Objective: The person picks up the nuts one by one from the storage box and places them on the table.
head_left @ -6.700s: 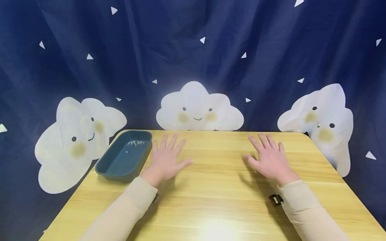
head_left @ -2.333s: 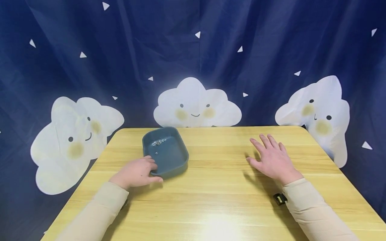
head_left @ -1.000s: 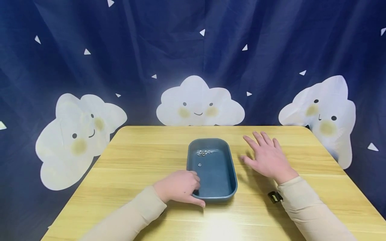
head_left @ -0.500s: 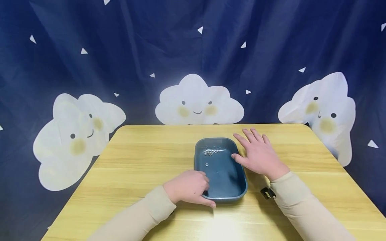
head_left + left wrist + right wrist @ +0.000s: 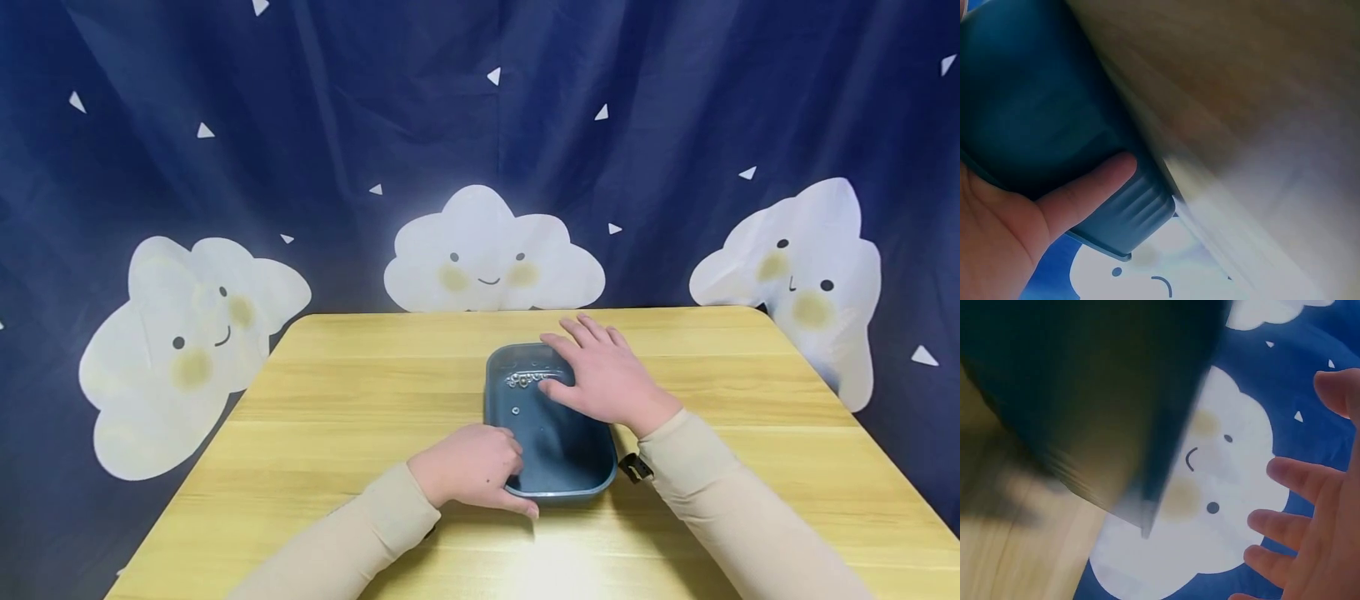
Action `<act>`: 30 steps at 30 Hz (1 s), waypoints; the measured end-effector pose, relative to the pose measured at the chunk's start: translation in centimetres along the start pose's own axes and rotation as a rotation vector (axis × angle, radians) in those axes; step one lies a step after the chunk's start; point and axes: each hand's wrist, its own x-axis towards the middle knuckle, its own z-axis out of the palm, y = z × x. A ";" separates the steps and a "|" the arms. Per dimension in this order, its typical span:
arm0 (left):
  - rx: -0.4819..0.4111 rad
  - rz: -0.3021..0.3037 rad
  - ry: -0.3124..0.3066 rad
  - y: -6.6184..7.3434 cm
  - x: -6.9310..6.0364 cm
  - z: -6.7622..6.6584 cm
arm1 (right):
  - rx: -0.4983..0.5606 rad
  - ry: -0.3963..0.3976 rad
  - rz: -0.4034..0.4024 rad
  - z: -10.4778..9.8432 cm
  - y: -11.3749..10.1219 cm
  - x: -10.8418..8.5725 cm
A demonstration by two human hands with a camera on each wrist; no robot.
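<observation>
A dark blue-green tray (image 5: 550,450) sits on the wood-grain counter (image 5: 375,383), right of its middle, open side up. Its long axis runs from the person's side toward the far edge of the counter, so one short end faces the person and the other faces the curtain (image 5: 420,100). Inside the tray, toward its far left corner, lies a row of small shiny pieces (image 5: 522,381), ring-like, too small to tell exactly; one single piece (image 5: 515,411) lies apart, on the near side of that row.

The left hand (image 5: 476,467) holds the tray at its near left corner: the fingers bend over the rim to the inside, and the thumb lies against the outer wall, as the left wrist view shows. The right hand (image 5: 603,379) is over the tray's far right part, fingers spread wide and holding nothing; it hides that corner and much of the right rim. In the right wrist view those fingers stand apart from the tray's wall.

A black clip-like piece (image 5: 634,467) at the right beige sleeve (image 5: 697,467) is just beside the tray's right wall. Beyond the tray, the blue curtain carries white triangles and smiling clouds: one nearly straight behind the tray, the others well to its left and right.
</observation>
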 end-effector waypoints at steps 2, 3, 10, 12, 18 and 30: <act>-0.001 0.001 0.000 0.0 0.0 0.0 | 0.005 0.004 -0.004 -0.2 -0.2 0.2; 0.001 0.001 0.000 0.0 0.0 -0.1 | 0.009 0.007 -0.007 -0.4 -0.3 0.3; -0.004 0.000 0.002 -0.1 0.0 -0.2 | 0.038 -0.013 -0.057 -0.5 -1.2 1.4; -0.007 0.002 0.005 -0.1 0.0 -0.1 | 0.050 -0.026 -0.070 -0.3 -1.7 1.7; -0.012 0.013 0.004 -0.1 0.1 0.0 | 0.075 -0.028 -0.111 0.9 -2.6 2.7; -0.026 0.001 -0.016 -0.3 0.2 -0.5 | 0.056 -0.215 -0.084 4.1 -2.9 3.6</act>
